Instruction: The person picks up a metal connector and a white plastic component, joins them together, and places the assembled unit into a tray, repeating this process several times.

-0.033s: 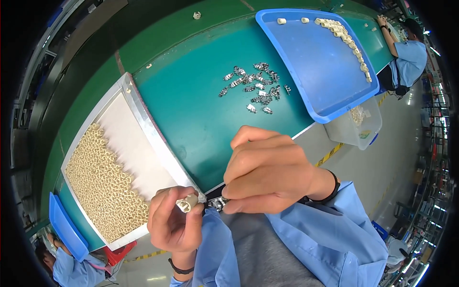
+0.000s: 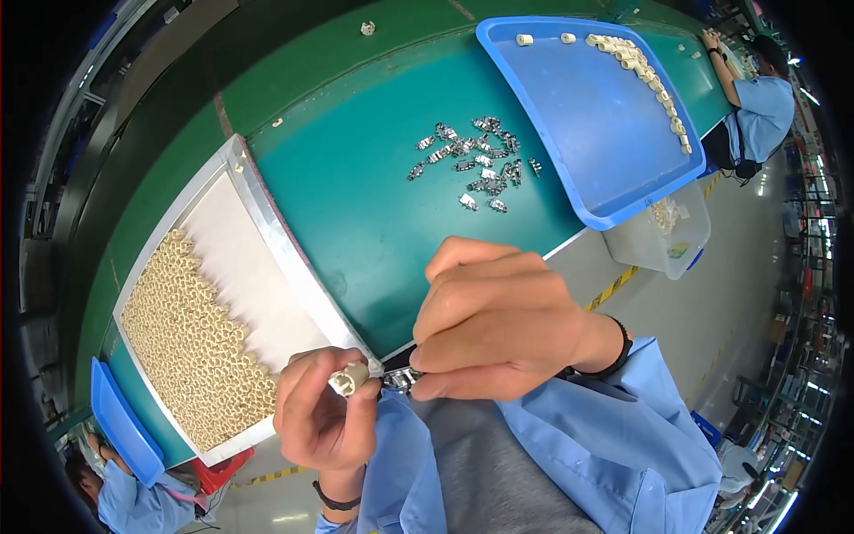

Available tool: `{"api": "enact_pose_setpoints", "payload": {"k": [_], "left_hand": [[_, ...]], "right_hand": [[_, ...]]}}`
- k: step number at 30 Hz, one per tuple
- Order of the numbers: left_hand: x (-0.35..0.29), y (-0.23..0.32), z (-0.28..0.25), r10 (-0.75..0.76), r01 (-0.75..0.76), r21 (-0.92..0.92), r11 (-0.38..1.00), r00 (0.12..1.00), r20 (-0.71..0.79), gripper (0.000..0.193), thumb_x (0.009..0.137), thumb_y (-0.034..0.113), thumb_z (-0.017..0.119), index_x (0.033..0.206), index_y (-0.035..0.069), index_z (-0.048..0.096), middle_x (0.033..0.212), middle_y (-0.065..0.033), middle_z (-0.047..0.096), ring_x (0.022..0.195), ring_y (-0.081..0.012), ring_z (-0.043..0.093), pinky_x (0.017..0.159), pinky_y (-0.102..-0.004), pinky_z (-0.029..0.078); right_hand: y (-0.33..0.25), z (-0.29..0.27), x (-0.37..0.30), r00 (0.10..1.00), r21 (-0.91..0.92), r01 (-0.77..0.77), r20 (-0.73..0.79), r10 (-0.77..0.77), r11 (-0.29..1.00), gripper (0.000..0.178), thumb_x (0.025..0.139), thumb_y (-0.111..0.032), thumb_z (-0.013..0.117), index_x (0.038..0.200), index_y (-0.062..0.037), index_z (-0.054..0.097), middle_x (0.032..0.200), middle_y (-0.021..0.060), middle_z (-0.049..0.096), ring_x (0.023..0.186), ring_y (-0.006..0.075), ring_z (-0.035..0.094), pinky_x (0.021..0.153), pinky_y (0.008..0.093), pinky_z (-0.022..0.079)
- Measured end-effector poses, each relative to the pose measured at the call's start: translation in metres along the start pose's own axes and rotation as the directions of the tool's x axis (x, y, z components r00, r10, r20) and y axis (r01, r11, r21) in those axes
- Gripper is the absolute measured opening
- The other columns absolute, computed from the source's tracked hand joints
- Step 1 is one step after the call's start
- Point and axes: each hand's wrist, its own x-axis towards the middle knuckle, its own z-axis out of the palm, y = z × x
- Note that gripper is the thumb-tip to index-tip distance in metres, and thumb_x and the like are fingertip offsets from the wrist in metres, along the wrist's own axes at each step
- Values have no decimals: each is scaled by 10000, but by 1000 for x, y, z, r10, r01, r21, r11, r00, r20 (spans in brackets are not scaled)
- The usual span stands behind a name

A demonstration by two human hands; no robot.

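Between the thumb and fingers of my left hand (image 2: 325, 414) is a cream cylindrical plastic piece (image 2: 350, 380), its hollow end showing. Just right of it, my right hand (image 2: 503, 325) pinches a small shiny metal clip (image 2: 400, 379), partly hidden by the fingertips. The clip's free end lies close to the cream piece; whether they touch I cannot tell. Beyond my hands, a loose pile of similar metal clips (image 2: 480, 160) lies on the green table (image 2: 356, 231).
At left, a white-framed tray (image 2: 267, 320) holds many cream pieces (image 2: 196, 347). A large blue tray (image 2: 587, 116) at far right has a curved row of cream cylinders (image 2: 640, 67). A clear bin (image 2: 654, 236) stands below it. Co-workers sit at far right (image 2: 763, 102) and lower left (image 2: 133, 498).
My right hand and the metal clip have shifted slightly left, toward the cream piece. My left hand stays nearly still.
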Motion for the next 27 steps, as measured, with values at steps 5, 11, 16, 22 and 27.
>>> {"api": "enact_pose_setpoints", "payload": {"k": [5,11,16,22,27], "left_hand": [[5,7,-6,68,-78,163,984,995,69,457,766,-100,765,1211,-46,681,1049,-192,684,849,-302,694,708,-379,553],[10,11,-7,145,-179,316,932,981,129,334,896,-14,730,1223,-72,687,1033,-201,658,865,-300,638,712,-370,517],[11,11,-3,175,-208,341,917,977,124,373,829,-73,744,1198,-69,690,1025,-205,661,822,-300,642,689,-371,503],[12,14,0,178,-217,374,902,975,136,431,763,-138,761,1182,-72,690,1006,-200,666,817,-305,651,688,-383,514],[15,15,2,184,-229,391,892,972,149,414,760,-151,758,1162,-76,693,999,-200,668,827,-315,659,693,-390,522]], "right_hand": [[-2,9,3,998,-103,58,18,-56,993,213,797,-150,911,876,-33,751,845,76,724,740,202,736,629,329,528],[-3,10,6,990,-173,92,121,-71,981,186,802,-144,889,842,-36,743,854,87,719,747,199,736,621,310,547],[-1,11,6,982,-205,87,185,-49,975,171,817,-133,868,831,-27,735,868,100,718,668,187,679,596,300,539],[-2,10,5,981,-256,102,184,-55,961,176,806,-120,859,817,-26,710,841,89,694,620,179,633,578,295,531],[-8,6,8,969,-319,128,243,-50,939,195,788,-124,858,821,-32,689,789,51,637,597,163,605,560,295,513]]}}
